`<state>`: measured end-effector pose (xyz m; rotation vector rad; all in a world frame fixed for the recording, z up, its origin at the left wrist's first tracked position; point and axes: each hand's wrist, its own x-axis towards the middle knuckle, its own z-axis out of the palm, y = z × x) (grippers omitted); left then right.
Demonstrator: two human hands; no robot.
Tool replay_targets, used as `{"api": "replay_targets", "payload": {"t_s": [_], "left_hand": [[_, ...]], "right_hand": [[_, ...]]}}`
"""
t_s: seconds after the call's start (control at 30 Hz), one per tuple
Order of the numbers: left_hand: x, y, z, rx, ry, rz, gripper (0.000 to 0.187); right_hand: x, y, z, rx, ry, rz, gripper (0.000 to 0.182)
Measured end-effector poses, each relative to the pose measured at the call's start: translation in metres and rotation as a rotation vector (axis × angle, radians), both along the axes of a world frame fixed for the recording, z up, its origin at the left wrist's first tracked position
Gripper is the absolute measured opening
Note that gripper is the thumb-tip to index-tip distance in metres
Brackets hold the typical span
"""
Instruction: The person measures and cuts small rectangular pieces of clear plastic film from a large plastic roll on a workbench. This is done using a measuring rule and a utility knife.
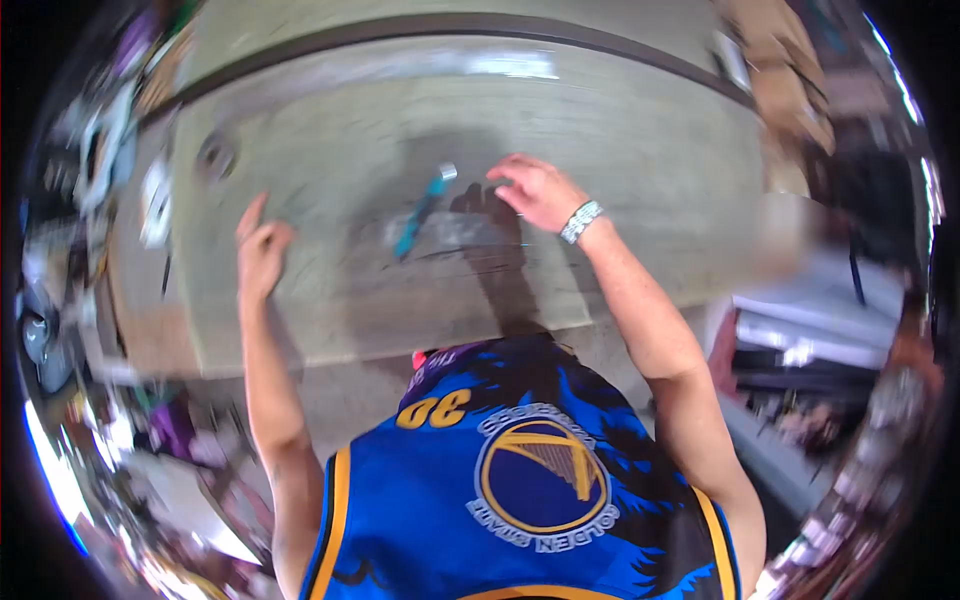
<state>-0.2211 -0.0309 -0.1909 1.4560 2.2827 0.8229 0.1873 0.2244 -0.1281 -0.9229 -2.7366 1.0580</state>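
Note:
A slim teal item point(418, 221) with a shiny pale end lies slanted on the worktable point(330, 130); blur hides its exact kind. My right hand point(535, 192), with a beaded or patterned band point(581, 222) at the wrist, hovers to the right of that pale end. Its fingers are loosely bent and apart, holding nothing visible. Over the left part of the table is my left hand point(262, 255), index finger stretched out and thumb apart, also without anything in it. Both hands are clear of the teal item.
A grey ring-shaped roll point(215, 157) lies on the table's left side. Along the far side runs a dark strip point(480, 24). Cardboard point(785, 70) stands at the far right, and a white open container or drawer point(815, 320) is at the near right. Blurred clutter fills both sides.

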Motion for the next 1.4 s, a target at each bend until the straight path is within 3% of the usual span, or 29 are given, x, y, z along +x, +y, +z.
{"api": "replay_targets", "payload": {"t_s": [0.1,0.17,0.2,0.33,0.4,0.5,0.67,0.8,0.87,0.93,0.97,1.03,1.07,1.13,1.2,1.23,1.33,1.4], "left_hand": [[0.005,0.004,0.021,0.004,0.002,0.173,0.013],[-0.041,-0.009,-0.016,0.129,0.007,0.145,0.014],[-0.054,-0.008,-0.030,0.168,-0.068,0.256,0.016],[0.018,0.039,0.016,0.197,-0.007,0.247,0.021],[0.079,0.064,0.028,0.307,-0.054,0.154,0.024],[0.211,0.112,0.041,0.269,-0.190,-0.031,0.023],[0.486,0.139,0.060,-0.005,-0.301,-0.347,0.027],[0.658,0.131,0.031,-0.180,-0.482,-0.622,0.033],[0.718,0.128,0.035,-0.268,-0.498,-0.716,0.035],[0.765,0.131,0.043,-0.324,-0.595,-0.727,0.035],[0.781,0.135,0.043,-0.319,-0.580,-0.748,0.035],[0.804,0.152,0.043,-0.289,-0.556,-0.761,0.035],[0.812,0.166,0.042,-0.263,-0.548,-0.754,0.035],[0.829,0.199,0.040,-0.210,-0.538,-0.739,0.036],[0.856,0.239,0.044,-0.147,-0.566,-0.677,0.031],[0.872,0.262,0.045,-0.122,-0.601,-0.649,0.029],[0.930,0.335,0.032,-0.130,-0.653,-0.602,0.032],[0.981,0.385,0.029,-0.073,-0.755,-0.624,0.039]], "right_hand": [[0.110,-0.017,-0.013,0.121,0.097,-0.232,0.029],[0.181,-0.045,-0.001,0.066,0.089,-0.480,0.032],[0.209,-0.065,0.006,-0.011,0.089,-0.612,0.034],[0.333,-0.147,-0.020,0.048,0.264,-0.944,0.040],[0.383,-0.192,-0.045,0.043,0.291,-1.085,0.041],[0.453,-0.253,-0.095,-0.064,0.285,-1.216,0.042],[0.568,-0.327,-0.119,-0.382,0.090,-1.235,0.043],[0.678,-0.396,-0.195,-0.396,0.375,-1.637,0.043],[0.738,-0.421,-0.199,-0.458,0.264,-1.762,0.040],[0.796,-0.466,-0.248,-0.579,0.582,-2.007,0.031],[0.830,-0.486,-0.267,-0.585,0.422,-1.966,0.032],[0.878,-0.531,-0.297,-0.396,-0.681,-1.290,0.037],[0.890,-0.549,-0.307,-0.379,-0.933,-1.006,0.041],[0.899,-0.551,-0.307,-0.646,-1.062,-0.867,0.040],[0.903,-0.531,-0.296,-0.763,-0.957,-0.845,0.030],[0.901,-0.521,-0.290,-0.825,-0.853,-0.974,0.032],[0.896,-0.460,-0.274,-0.898,-0.062,-1.721,0.038],[0.899,-0.419,-0.267,-0.824,0.336,-1.847,0.044]]}}
